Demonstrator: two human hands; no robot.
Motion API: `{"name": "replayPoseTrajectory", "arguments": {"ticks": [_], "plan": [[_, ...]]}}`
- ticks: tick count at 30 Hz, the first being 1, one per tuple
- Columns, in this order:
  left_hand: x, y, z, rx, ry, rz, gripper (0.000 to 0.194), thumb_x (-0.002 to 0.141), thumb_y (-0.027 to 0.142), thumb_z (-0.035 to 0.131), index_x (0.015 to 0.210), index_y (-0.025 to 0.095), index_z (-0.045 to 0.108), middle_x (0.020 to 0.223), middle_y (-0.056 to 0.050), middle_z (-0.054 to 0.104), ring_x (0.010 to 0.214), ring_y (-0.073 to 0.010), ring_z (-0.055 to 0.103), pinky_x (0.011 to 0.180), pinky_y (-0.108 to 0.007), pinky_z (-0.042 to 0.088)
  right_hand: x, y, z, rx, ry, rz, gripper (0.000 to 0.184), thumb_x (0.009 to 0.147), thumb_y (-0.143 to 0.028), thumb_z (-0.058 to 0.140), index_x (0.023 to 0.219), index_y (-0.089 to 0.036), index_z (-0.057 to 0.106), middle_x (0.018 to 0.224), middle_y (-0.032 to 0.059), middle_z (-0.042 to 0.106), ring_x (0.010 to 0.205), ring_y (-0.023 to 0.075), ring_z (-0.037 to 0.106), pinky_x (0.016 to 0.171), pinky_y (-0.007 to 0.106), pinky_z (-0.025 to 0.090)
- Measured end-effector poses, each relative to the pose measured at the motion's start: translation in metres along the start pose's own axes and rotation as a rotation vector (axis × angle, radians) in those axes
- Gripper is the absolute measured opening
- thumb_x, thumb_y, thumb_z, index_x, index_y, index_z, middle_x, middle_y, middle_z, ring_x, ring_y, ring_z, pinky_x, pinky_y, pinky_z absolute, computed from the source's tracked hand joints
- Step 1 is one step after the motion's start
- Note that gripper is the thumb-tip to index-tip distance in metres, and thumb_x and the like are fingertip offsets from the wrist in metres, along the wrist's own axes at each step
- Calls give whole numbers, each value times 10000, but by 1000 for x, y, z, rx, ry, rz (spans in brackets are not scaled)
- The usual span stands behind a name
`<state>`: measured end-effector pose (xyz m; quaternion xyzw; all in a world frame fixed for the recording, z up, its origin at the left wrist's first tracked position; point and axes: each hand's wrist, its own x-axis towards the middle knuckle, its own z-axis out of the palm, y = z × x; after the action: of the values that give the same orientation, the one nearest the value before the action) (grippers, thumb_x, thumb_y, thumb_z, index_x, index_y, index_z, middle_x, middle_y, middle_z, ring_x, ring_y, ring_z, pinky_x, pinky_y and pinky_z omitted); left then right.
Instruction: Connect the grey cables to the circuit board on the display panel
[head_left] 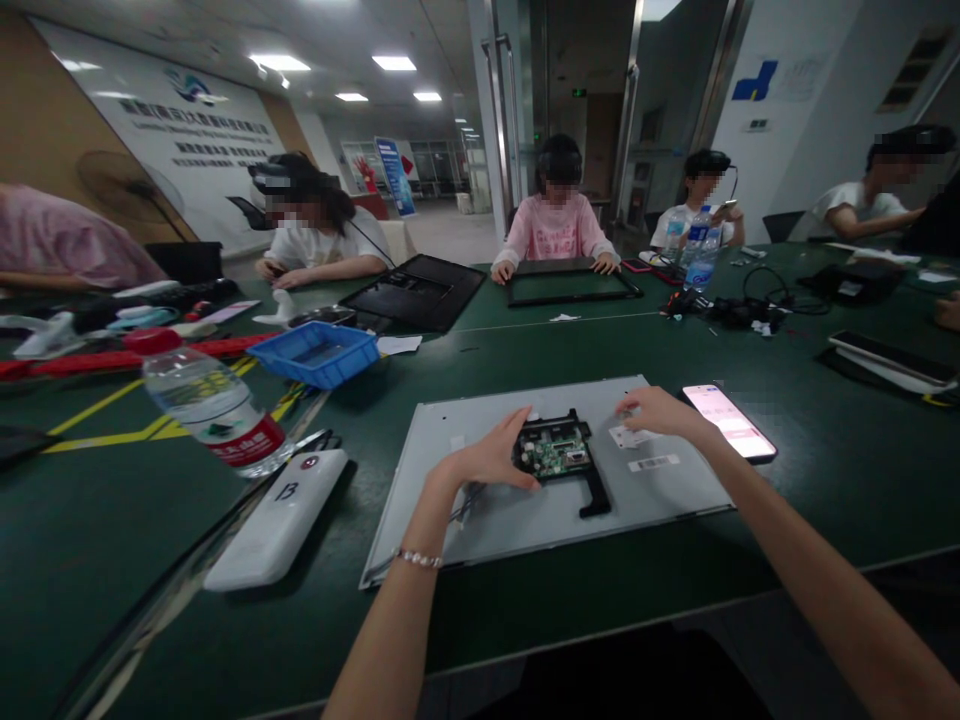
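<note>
A flat grey panel (480,530), like the back of a screen, lies on the table in front of me. On it sits a black plastic bracket (596,490) holding a green circuit board (555,457). My left hand (487,455) grips the bracket's left end, thumb on the near side and fingers on the far side. Thin dark cables show beneath that hand. To the right, my right hand (656,412) hovers over the panel near a white label (630,437), apart from the bracket. Its fingers are curled into a pinch; whatever is between them is too small to make out.
A lit phone (727,422) lies beside the panel's right edge. Left are a white power bank (281,520), a water bottle (214,405) and a blue tray (319,352). Across the green table (480,360), a person holds a black frame (574,287); other people sit nearby.
</note>
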<state>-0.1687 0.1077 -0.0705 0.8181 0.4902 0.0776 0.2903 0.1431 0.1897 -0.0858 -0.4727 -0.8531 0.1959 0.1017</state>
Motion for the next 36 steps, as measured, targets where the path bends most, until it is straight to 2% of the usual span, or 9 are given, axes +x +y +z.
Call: {"name": "replayPoseTrajectory", "arguments": {"ticks": [3,9,15,19,23,26,30,33,36], "plan": [[0,-2,1,-2,5,2,1219,566,515,722,1453,162,-35,1524,-157,15,1389,-327,76,1130,-465,136,-9,13,1,91,-43,15,301,670,-185,628,963,-170,694,1011,81,673,922,224,612,810,325,464],[1,-8,3,0,18,45,1201,574,511,721,1453,210,-40,1527,-140,21,1384,-348,89,1111,-510,158,-10,4,8,207,-87,12,199,646,-155,613,826,-178,695,821,53,685,778,199,626,706,303,477],[1,-9,4,6,28,42,1217,564,486,742,1454,184,-30,1525,-156,12,1388,-338,72,1114,-483,177,-13,0,3,221,-84,14,233,707,-193,589,911,-200,701,838,51,678,744,182,618,679,300,458],[-1,0,4,31,47,45,1221,560,496,752,1455,221,-31,1525,-143,-67,1386,-362,42,1100,-511,188,-20,-6,4,485,-121,37,224,772,-273,564,940,-200,693,862,42,678,754,159,619,665,285,457],[-1,19,2,86,140,70,1129,612,536,724,1457,256,29,1529,-109,-85,1383,-376,22,1099,-536,164,-26,-20,13,710,-72,131,211,761,-295,608,920,-164,656,764,28,652,708,135,605,581,234,437],[0,33,1,87,216,160,903,733,517,633,1445,279,133,1535,-75,15,1386,-334,79,1103,-504,186,-29,-28,23,834,-101,162,197,746,-302,644,875,-154,632,765,33,645,705,126,611,557,212,437],[4,50,5,111,218,293,553,805,398,577,1320,281,413,1447,-60,304,1326,-286,264,1087,-469,236,-27,-33,35,981,-126,173,180,745,-304,650,851,-165,605,777,33,651,713,123,629,549,202,458],[6,60,11,125,196,326,489,795,347,582,1268,273,476,1345,-64,427,1242,-286,370,1044,-486,286,-25,-35,41,971,-92,209,161,742,-298,648,830,-173,597,758,28,659,696,125,640,546,207,476],[8,65,17,165,203,333,475,785,323,595,1247,269,499,1286,-65,466,1192,-277,407,1015,-469,317,-24,-37,44,933,-65,220,149,734,-286,643,820,-178,590,743,17,664,686,130,652,537,209,478]]}}
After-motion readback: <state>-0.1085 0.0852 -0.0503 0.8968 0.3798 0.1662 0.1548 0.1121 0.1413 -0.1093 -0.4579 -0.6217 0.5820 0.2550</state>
